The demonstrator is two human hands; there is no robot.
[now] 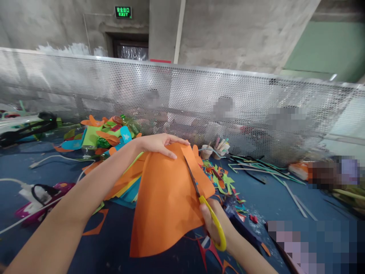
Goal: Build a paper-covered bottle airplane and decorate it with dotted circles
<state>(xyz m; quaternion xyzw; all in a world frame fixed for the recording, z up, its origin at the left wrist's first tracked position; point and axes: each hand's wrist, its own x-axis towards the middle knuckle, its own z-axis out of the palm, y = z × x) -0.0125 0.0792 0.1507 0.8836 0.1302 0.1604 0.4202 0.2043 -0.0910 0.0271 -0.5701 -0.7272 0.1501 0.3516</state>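
A large orange paper sheet is lifted over the blue table. My left hand grips its far top edge, fingers curled over the paper. My right hand holds yellow-handled scissors, fingers through the loops. The dark blades run up into the sheet from its right side, along a cut line. More orange, yellow and blue sheets lie stacked under the orange one.
A heap of coloured paper cut-outs sits at the back left, scraps at the right. A glue gun with white cable lies left. Small cups of sticks and long strips stand before a perforated metal screen.
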